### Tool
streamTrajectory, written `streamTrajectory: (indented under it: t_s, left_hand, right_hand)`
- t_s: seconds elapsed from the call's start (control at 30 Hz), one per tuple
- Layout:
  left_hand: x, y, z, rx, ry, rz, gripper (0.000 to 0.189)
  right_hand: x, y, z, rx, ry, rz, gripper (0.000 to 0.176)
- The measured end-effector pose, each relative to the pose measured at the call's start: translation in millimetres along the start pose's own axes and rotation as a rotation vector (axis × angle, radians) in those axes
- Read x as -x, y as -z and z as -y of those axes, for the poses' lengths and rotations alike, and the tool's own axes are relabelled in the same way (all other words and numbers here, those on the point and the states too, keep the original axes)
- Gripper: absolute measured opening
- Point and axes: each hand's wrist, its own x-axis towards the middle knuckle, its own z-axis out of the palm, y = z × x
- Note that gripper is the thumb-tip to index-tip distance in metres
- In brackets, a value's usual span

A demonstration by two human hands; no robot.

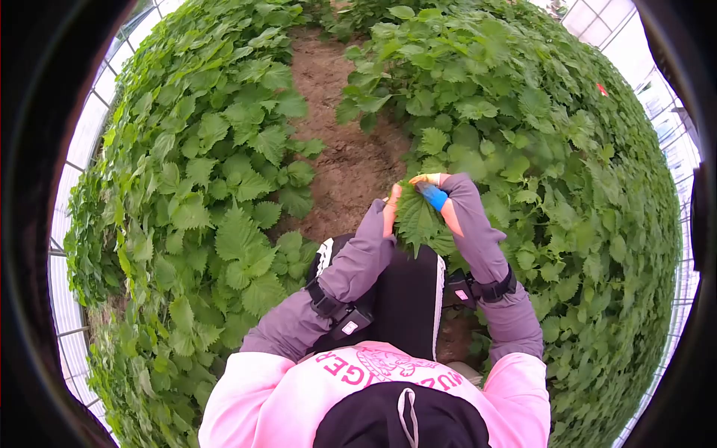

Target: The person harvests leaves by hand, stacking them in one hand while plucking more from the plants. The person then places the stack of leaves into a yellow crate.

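A small stack of green, saw-edged perilla leaves [416, 218] hangs between my hands, above my knees. My left hand [391, 206] is closed on the stack's left edge near its top. At the upper right of the stack, the fingers of my right hand [435, 194] are bent and pinched around the stem end. Blue and yellow-orange coverings show on my right fingers, and a bit of yellow shows at my left fingertips. The leaves hide part of the fingers on both hands.
Dense perilla plants [239, 179] rise on the left, and more plants [567, 224] crowd close to my right arm. A narrow brown dirt path [332, 149] runs ahead between them. Greenhouse walls [75, 321] stand at the sides. A small red object [602, 89] shows at far right.
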Motion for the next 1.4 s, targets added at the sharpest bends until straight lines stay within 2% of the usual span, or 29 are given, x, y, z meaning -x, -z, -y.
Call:
streamTrajectory:
  t_s: [0.03,0.07,0.13,0.17,0.2,0.23,0.3,0.37,0.4,0.43,0.47,0.5,0.57,0.6,0.63,0.67,0.77,0.83,0.9,0.97,1.03,1.07,1.13,1.17,1.23,1.27,1.3,1.37,1.4]
  left_hand:
    - [10,-22,-13,-0.072,0.088,-0.225,0.030]
    - [10,-20,-13,-0.074,0.098,-0.209,0.030]
    - [10,-17,-9,-0.172,-0.022,-0.030,0.028]
    - [8,-16,-8,-0.170,-0.010,-0.002,0.028]
    - [6,-15,-9,-0.330,0.017,-0.012,0.027]
    - [5,-12,-10,-0.492,0.037,-0.024,0.025]
    - [-4,5,-4,-0.472,0.031,0.018,0.024]
    - [-2,1,-7,-0.486,0.031,-0.031,0.025]
    - [-3,2,-8,-0.507,0.029,-0.030,0.025]
    - [-5,4,-7,-0.509,0.027,-0.021,0.025]
    - [-7,7,-5,-0.501,0.038,-0.036,0.025]
    - [-9,9,-4,-0.494,0.049,-0.052,0.025]
    - [-8,7,-3,-0.527,0.047,-0.057,0.026]
    - [-9,9,-1,-0.518,0.067,-0.059,0.026]
    - [-10,11,2,-0.508,0.085,-0.063,0.026]
    - [-12,14,4,-0.505,0.095,-0.078,0.026]
    - [-18,17,6,-0.528,0.094,-0.053,0.025]
    - [-19,16,6,-0.515,0.113,-0.067,0.025]
    - [-22,15,8,-0.559,0.078,-0.052,0.025]
    - [-22,9,8,-0.534,0.087,-0.061,0.024]
    - [-21,4,6,-0.508,0.101,-0.070,0.023]
    - [-20,1,6,-0.523,0.112,-0.079,0.024]
    - [-18,-1,5,-0.537,0.124,-0.084,0.024]
    - [-17,0,6,-0.544,0.124,-0.071,0.024]
    - [-15,5,7,-0.549,0.120,-0.059,0.025]
    - [-15,10,8,-0.529,0.102,-0.034,0.025]
    - [-13,13,9,-0.508,0.085,-0.009,0.026]
    - [-8,8,7,-0.511,0.078,-0.011,0.026]
    - [-6,5,5,-0.516,0.074,-0.010,0.026]
  right_hand:
    - [-1,2,-2,0.066,-0.028,0.003,0.016]
    - [-2,4,0,0.134,-0.056,0.001,0.015]
    - [-3,2,-5,0.185,0.149,-0.005,0.015]
    - [-9,4,-23,0.216,0.284,0.000,0.015]
    - [-16,7,-35,0.224,0.291,0.060,0.015]
    - [-8,14,-1,0.205,-0.116,0.132,0.016]
    - [-21,31,5,-0.094,-0.135,-0.104,0.019]
    - [-45,74,-2,-0.231,0.051,-0.352,0.023]
    - [-60,100,-13,-0.453,0.052,-0.541,0.022]
    - [-70,121,-18,-0.489,0.010,-0.740,0.021]
    - [-74,138,-36,-0.340,0.084,-0.829,0.029]
    - [-86,163,-52,-0.573,0.029,-0.857,0.041]
    - [-104,189,-70,-0.688,0.027,-0.962,0.030]
    - [-102,200,-74,-0.692,0.032,-0.960,0.030]
    - [-97,205,-73,0.049,0.039,-0.916,0.023]
    - [-95,209,-71,0.781,0.043,-0.795,0.025]
    - [-104,217,-63,0.745,-0.102,-0.683,0.028]
    - [-109,219,-63,0.586,-0.091,-0.659,0.028]
    - [-113,222,-75,0.473,0.267,-0.584,0.030]
    - [-106,211,-73,0.332,0.348,-0.633,0.032]
    - [-92,206,-49,0.739,-0.037,-0.597,0.032]
    - [-93,211,-59,0.740,-0.040,-0.598,0.032]
    - [-96,217,-78,0.922,0.192,-0.561,0.031]
    - [-93,216,-77,0.924,0.192,-0.561,0.031]
    - [-79,199,-69,0.996,0.035,-0.496,0.032]
    - [-62,170,-39,0.213,-0.032,-0.434,0.032]
    - [-56,176,-63,0.763,-0.277,-0.539,0.035]
    - [-54,170,-68,0.665,-0.112,-0.360,0.035]
    - [-51,168,-69,0.664,-0.115,-0.357,0.035]
